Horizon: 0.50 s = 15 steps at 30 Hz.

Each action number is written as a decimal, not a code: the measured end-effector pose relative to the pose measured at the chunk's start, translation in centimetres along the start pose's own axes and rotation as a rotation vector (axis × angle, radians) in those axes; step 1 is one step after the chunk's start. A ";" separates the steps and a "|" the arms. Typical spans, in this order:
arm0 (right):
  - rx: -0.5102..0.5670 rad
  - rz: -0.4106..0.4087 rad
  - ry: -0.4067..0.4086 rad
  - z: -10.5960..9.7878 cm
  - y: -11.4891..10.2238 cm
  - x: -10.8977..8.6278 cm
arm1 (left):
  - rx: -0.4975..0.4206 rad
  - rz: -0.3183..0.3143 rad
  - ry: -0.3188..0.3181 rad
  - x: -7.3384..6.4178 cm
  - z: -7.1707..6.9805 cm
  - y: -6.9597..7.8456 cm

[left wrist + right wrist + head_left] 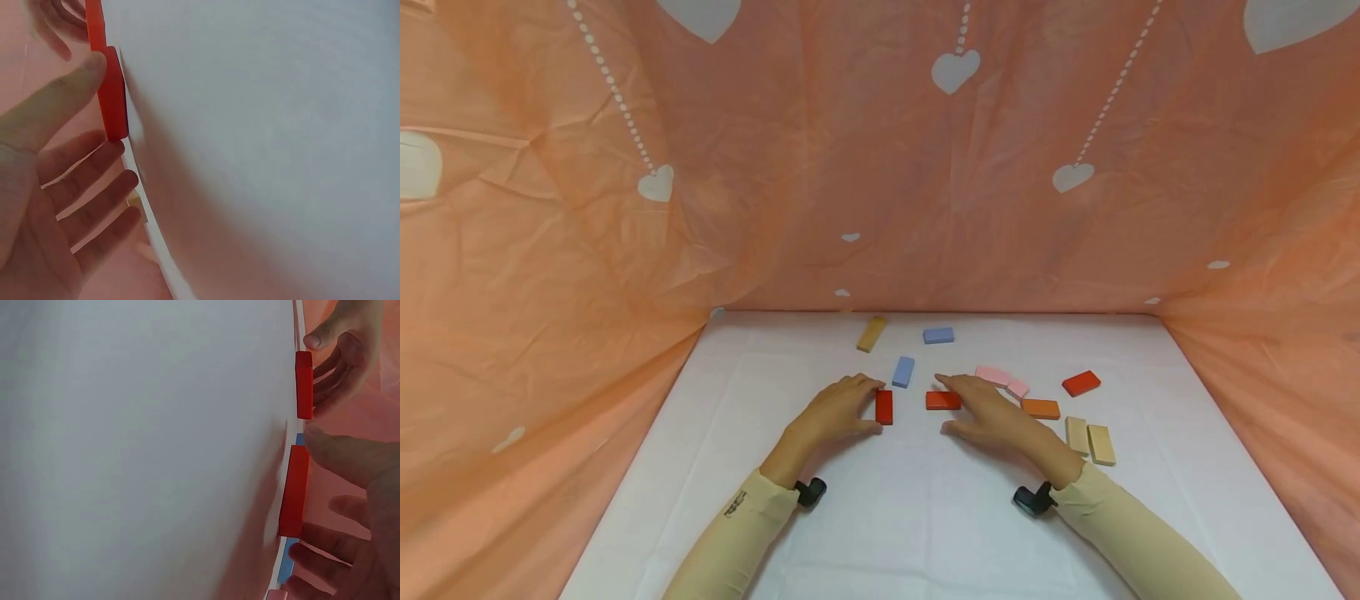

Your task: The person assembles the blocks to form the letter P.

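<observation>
My left hand (838, 407) reaches around a red block (883, 407) that lies lengthwise on the white tabletop. Thumb and forefinger stand loosely at its near and far ends; contact is hard to tell. In the left wrist view the thumb overlaps that red block (114, 97). To the right, a second red block (943, 401) lies crosswise beside my right hand (988, 410). Its thumb and fingers spread around the block without a visible grip. The right wrist view has the right thumb apart from this block (295, 490), with the fingers near its lower end.
Beyond the hands lie blue blocks (903, 372) and a tan block (871, 334). Pink blocks (992, 376), an orange block (1041, 408), another red block (1081, 383) and pale wooden blocks (1101, 445) lie around the right hand. An orange cloth (925, 208) hangs behind the table.
</observation>
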State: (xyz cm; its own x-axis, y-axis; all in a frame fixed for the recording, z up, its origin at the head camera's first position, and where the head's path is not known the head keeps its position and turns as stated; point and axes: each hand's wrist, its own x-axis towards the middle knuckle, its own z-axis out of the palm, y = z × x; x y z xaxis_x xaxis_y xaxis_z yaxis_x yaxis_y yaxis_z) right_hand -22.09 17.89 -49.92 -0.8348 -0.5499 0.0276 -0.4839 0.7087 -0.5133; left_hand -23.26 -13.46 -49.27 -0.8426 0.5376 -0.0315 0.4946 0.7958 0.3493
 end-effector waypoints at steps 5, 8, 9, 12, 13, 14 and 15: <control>0.008 -0.004 -0.021 0.2 0.0 0.2 | 0.007 -0.001 0.007 0.1 0.0 0.1; 0.021 0.001 -0.031 0.2 0.1 0.1 | 0.013 0.000 0.006 0.2 0.0 0.1; 0.022 -0.003 -0.031 0.2 0.1 0.1 | 0.013 0.000 0.005 0.2 0.0 0.1; 0.026 0.002 -0.036 0.2 0.1 -0.1 | 0.009 0.003 0.006 0.2 0.1 0.1; 0.028 0.005 -0.038 0.1 0.1 -0.2 | 0.004 0.004 0.008 0.3 0.1 0.1; 0.027 0.008 -0.040 0.1 0.1 -0.2 | 0.002 0.005 0.007 0.3 0.1 0.1; 0.026 0.010 -0.040 0.1 0.1 -0.2 | -0.004 0.006 0.007 0.3 0.1 0.2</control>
State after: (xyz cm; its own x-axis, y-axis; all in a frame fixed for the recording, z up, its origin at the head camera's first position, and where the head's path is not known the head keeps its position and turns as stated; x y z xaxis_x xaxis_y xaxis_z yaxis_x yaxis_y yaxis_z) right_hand -21.89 18.03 -50.06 -0.8277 -0.5610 -0.0118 -0.4685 0.7026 -0.5356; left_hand -23.42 -13.15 -49.27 -0.8411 0.5404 -0.0226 0.4991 0.7915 0.3527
